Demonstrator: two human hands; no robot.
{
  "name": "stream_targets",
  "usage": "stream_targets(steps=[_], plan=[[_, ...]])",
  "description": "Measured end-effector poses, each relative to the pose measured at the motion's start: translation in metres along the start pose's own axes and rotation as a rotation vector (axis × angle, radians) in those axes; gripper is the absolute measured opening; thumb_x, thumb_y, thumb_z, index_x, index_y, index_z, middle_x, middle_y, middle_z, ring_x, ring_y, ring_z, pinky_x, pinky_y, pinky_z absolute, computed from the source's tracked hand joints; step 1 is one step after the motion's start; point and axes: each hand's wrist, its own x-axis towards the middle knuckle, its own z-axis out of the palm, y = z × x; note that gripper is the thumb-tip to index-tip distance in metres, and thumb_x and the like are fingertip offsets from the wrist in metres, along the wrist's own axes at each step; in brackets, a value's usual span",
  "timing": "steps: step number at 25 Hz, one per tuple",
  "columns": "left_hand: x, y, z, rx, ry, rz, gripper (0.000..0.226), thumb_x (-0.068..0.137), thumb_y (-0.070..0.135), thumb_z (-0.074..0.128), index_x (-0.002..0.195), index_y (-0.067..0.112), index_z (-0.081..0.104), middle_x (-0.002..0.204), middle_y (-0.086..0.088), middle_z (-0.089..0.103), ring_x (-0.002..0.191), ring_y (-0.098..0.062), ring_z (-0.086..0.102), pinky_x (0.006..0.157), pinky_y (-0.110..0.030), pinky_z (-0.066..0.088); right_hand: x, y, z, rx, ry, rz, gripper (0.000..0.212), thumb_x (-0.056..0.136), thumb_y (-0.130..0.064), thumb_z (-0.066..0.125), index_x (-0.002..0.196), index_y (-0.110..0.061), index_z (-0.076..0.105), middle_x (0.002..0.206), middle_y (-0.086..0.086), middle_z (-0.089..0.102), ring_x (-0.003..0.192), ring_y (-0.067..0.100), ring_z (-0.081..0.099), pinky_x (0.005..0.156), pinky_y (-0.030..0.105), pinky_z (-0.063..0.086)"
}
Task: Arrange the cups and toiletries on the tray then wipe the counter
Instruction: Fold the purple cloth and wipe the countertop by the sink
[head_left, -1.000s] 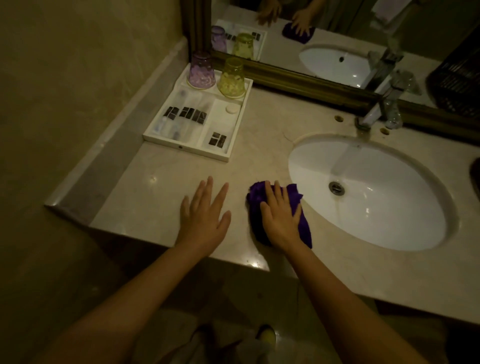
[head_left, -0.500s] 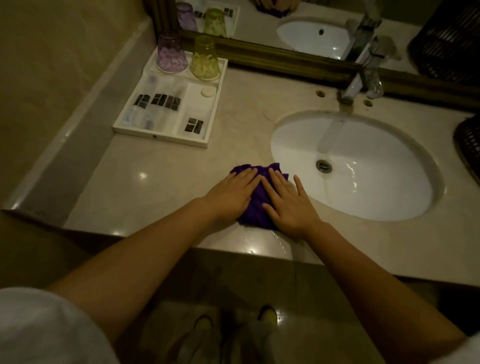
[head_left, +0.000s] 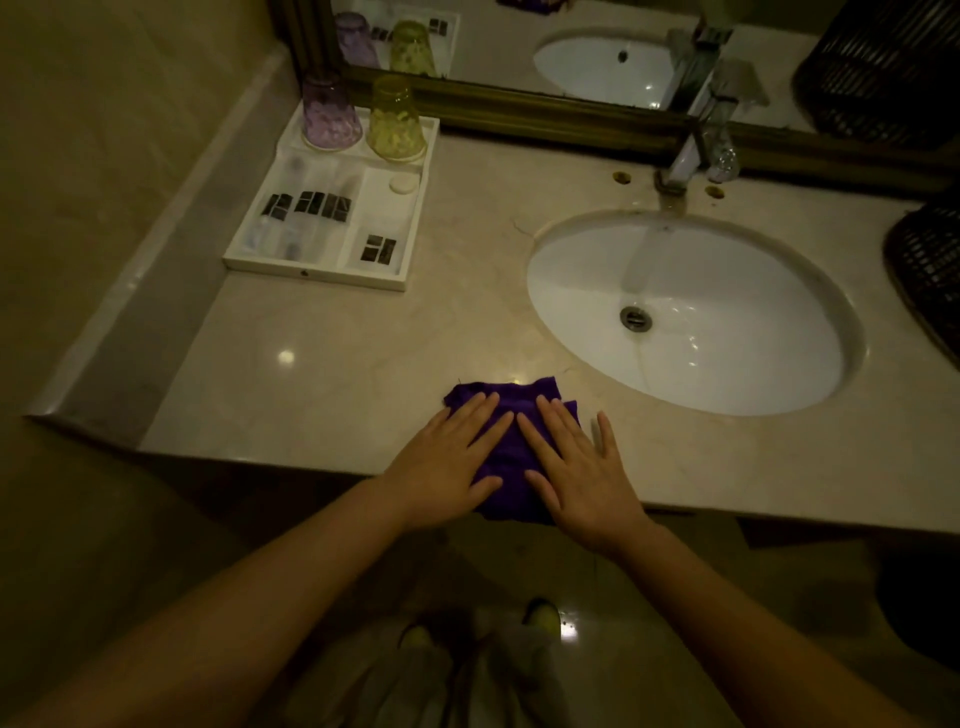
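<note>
A purple cloth (head_left: 501, 396) lies flat on the beige counter (head_left: 332, 364), near its front edge and left of the sink. My left hand (head_left: 447, 462) and my right hand (head_left: 576, 467) rest palm-down on it side by side, fingers spread, gripping nothing. The white tray (head_left: 311, 273) sits at the back left. An upturned purple cup (head_left: 331, 117) and an upturned yellow cup (head_left: 396, 122) stand at its far end. Clear toiletry bottles with dark labels (head_left: 306, 205) and a small round soap (head_left: 403, 183) lie in its compartments.
A white oval sink (head_left: 685, 312) is set into the counter to the right of the cloth, with a chrome faucet (head_left: 691, 150) behind it. A dark woven basket (head_left: 930, 270) stands at the far right. The mirror's gold frame (head_left: 519, 111) runs along the back.
My left hand has moved from the bare counter onto the cloth beside my right hand. The cloth now lies spread flatter under both palms.
</note>
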Motion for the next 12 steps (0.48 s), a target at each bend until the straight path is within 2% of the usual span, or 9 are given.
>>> stream_targets(steps=[3, 5, 7, 8, 9, 10, 12], plan=[[-0.009, 0.012, 0.011, 0.072, 0.042, -0.007, 0.071, 0.094, 0.039, 0.037, 0.145, 0.022, -0.009, 0.157, -0.007, -0.011, 0.143, -0.020, -0.012, 0.114, -0.035, -0.005, -0.020, -0.007, 0.004, -0.016, 0.082, 0.008, 0.059, 0.093, -0.044, 0.022, 0.145, -0.027, 0.000, 0.155, 0.003, 0.002, 0.143, 0.020, 0.001, 0.113, 0.050, -0.001], [-0.011, 0.019, 0.019, 0.107, 0.058, -0.031, 0.070, 0.094, 0.031, 0.040, 0.145, 0.021, -0.008, 0.157, -0.008, -0.008, 0.144, -0.022, -0.009, 0.114, -0.036, -0.003, -0.030, -0.010, 0.006, -0.026, 0.154, 0.000, 0.064, 0.089, -0.032, 0.048, 0.145, -0.021, 0.019, 0.153, 0.009, 0.022, 0.140, 0.025, 0.022, 0.111, 0.052, 0.014], [-0.014, 0.025, 0.021, 0.112, 0.066, -0.041, 0.073, 0.092, 0.021, 0.047, 0.146, 0.019, -0.002, 0.157, -0.012, -0.002, 0.144, -0.025, -0.003, 0.115, -0.038, 0.003, -0.038, -0.013, 0.009, -0.032, 0.214, -0.014, 0.076, 0.075, -0.019, 0.072, 0.141, -0.017, 0.034, 0.146, 0.012, 0.040, 0.134, 0.026, 0.038, 0.108, 0.050, 0.026], [-0.016, 0.026, 0.020, 0.123, 0.103, -0.023, 0.077, 0.087, 0.015, 0.056, 0.146, 0.018, 0.006, 0.156, -0.015, 0.008, 0.144, -0.028, 0.007, 0.115, -0.039, 0.013, -0.038, -0.013, 0.011, -0.029, 0.253, -0.026, 0.078, 0.068, -0.014, 0.077, 0.137, -0.016, 0.041, 0.141, 0.013, 0.047, 0.130, 0.026, 0.044, 0.106, 0.048, 0.031], [-0.022, 0.030, 0.018, 0.146, 0.142, 0.021, 0.082, 0.076, 0.010, 0.069, 0.144, 0.015, 0.023, 0.152, -0.018, 0.026, 0.140, -0.030, 0.025, 0.110, -0.039, 0.028, -0.043, -0.015, 0.014, -0.024, 0.304, -0.031, 0.077, 0.065, -0.010, 0.080, 0.134, -0.015, 0.047, 0.136, 0.013, 0.052, 0.125, 0.026, 0.050, 0.103, 0.045, 0.036], [-0.029, 0.036, 0.018, 0.175, 0.174, 0.068, 0.086, 0.060, 0.007, 0.080, 0.136, 0.013, 0.042, 0.141, -0.019, 0.045, 0.129, -0.030, 0.044, 0.099, -0.039, 0.043, -0.051, -0.017, 0.017, -0.020, 0.357, -0.031, 0.074, 0.062, -0.008, 0.082, 0.130, -0.014, 0.052, 0.132, 0.014, 0.056, 0.121, 0.026, 0.054, 0.101, 0.043, 0.041], [-0.038, 0.032, 0.020, 0.168, 0.262, 0.092, 0.085, 0.040, 0.003, 0.088, 0.120, 0.012, 0.061, 0.122, -0.015, 0.063, 0.110, -0.028, 0.061, 0.079, -0.037, 0.056, -0.053, -0.021, 0.023, -0.006, 0.421, -0.050, 0.068, 0.060, -0.006, 0.083, 0.123, -0.014, 0.058, 0.125, 0.014, 0.062, 0.115, 0.026, 0.059, 0.096, 0.040, 0.047]])
